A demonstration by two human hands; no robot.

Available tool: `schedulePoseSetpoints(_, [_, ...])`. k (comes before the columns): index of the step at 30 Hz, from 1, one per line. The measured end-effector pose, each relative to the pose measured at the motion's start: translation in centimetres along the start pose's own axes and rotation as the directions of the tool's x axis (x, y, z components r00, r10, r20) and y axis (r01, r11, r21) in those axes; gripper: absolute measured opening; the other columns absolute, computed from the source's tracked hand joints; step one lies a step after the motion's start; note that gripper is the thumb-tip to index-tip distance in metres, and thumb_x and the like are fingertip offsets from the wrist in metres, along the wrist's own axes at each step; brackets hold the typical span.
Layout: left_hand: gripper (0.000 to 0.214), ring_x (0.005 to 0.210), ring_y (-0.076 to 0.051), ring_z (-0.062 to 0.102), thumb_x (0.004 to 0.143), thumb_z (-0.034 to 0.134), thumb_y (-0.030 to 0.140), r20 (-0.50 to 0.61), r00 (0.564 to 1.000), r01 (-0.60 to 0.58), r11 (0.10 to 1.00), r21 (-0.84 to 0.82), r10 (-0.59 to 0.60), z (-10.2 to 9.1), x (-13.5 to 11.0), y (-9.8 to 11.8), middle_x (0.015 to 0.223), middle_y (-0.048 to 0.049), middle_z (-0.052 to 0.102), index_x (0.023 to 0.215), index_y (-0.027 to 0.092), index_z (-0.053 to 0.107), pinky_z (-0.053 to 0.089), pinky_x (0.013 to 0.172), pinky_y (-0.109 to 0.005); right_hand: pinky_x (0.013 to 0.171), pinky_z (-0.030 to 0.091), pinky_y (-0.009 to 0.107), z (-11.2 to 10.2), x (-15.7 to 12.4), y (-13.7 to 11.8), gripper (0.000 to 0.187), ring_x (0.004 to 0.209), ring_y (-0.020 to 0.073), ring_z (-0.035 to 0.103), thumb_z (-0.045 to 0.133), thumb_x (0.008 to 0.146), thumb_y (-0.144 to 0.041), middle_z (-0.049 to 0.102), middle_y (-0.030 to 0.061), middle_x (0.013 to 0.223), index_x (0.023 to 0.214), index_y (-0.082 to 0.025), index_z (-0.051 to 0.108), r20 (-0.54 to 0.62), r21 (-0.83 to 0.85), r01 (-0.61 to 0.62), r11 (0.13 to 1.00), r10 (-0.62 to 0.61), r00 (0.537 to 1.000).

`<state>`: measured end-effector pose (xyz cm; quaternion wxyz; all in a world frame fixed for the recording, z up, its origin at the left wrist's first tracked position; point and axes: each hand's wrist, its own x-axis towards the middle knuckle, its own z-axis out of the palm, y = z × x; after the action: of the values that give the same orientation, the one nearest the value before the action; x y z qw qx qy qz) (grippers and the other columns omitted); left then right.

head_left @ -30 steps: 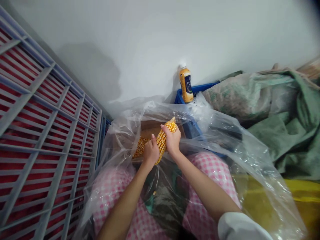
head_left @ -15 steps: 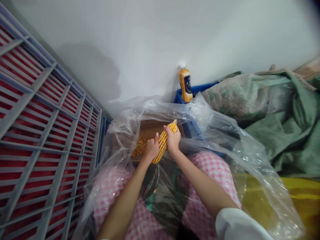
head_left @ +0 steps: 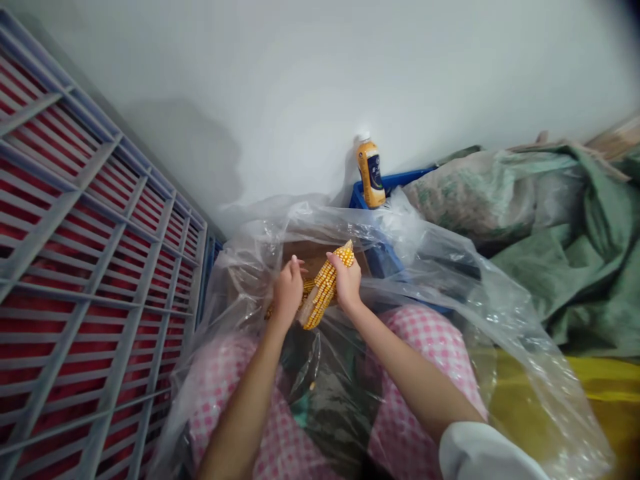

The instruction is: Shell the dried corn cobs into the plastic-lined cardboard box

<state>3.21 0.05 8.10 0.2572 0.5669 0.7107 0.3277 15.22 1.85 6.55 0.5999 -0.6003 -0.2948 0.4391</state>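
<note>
My right hand is closed round the upper part of a yellow corn cob, which tilts down to the left over my lap. My left hand is against the cob's lower left side, fingers curled and thumb raised, with a bare strip of cob beside it. Behind the hands a heap of loose kernels lies in a brown cardboard box. A large clear plastic sheet covers the box rim and my pink checked trousers.
A grey metal rack with red crates stands close on the left. An orange drink bottle sits on a blue crate against the white wall. Green woven sacks pile up on the right, above a yellow bag.
My left hand has slid up and to the left off the cob's lower end, uncovering a stripped patch. My right hand has kept its hold near the tip.
</note>
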Motion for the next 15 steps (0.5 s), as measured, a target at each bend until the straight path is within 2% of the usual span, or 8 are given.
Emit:
schedulePoseSetpoints(3, [0.059,0.089,-0.022,0.065,0.094,0.014,0.046,0.112,0.993,-0.045,0.999,0.002,0.045,0.9,-2.0,1.5,0.094,-0.0116,0.071,0.095,0.017,0.065,0.045,0.075,-0.030,0.063,0.039,0.027,0.2,-0.3,-0.4,0.040,0.065,0.0139,0.049,0.069,0.059,-0.051,0.056,-0.0025,0.070,0.076,-0.018,0.056,0.003,-0.075,0.044,0.996,-0.044,0.999])
schedulePoseSetpoints(5, [0.059,0.092,-0.024,0.065,0.094,0.015,0.045,0.107,0.993,-0.057,0.996,0.073,0.049,1.5,-2.8,1.8,0.096,-0.0131,0.070,0.093,0.017,0.066,0.044,0.076,-0.031,0.062,0.038,0.026,0.3,-0.7,-0.8,0.038,0.063,0.0134,0.047,0.068,0.060,-0.051,0.055,-0.0028,0.069,0.074,-0.018,0.055,0.029,-0.109,0.051,0.993,-0.048,0.998])
schedulePoseSetpoints(9, [0.065,0.083,-0.025,0.066,0.094,0.011,0.044,0.071,0.997,-0.035,0.992,0.125,0.026,2.2,-2.9,1.0,0.086,-0.0173,0.070,0.084,0.013,0.067,0.041,0.068,-0.031,0.060,0.037,0.026,0.4,-1.5,-1.4,0.035,0.061,0.0131,0.046,0.068,0.061,-0.048,0.054,-0.0033,0.066,0.071,-0.018,0.054,0.059,-0.141,0.056,0.988,-0.048,0.997])
schedulePoseSetpoints(15, [0.058,0.073,-0.022,0.065,0.094,0.016,0.038,0.061,0.987,-0.154,0.979,0.134,0.147,2.0,-2.4,0.0,0.076,-0.0159,0.069,0.075,0.015,0.065,0.037,0.063,-0.028,0.061,0.037,0.027,0.0,-1.7,-1.4,0.035,0.060,0.0135,0.046,0.068,0.060,-0.049,0.054,-0.0034,0.064,0.070,-0.018,0.053,0.028,-0.185,0.109,0.977,-0.105,0.994])
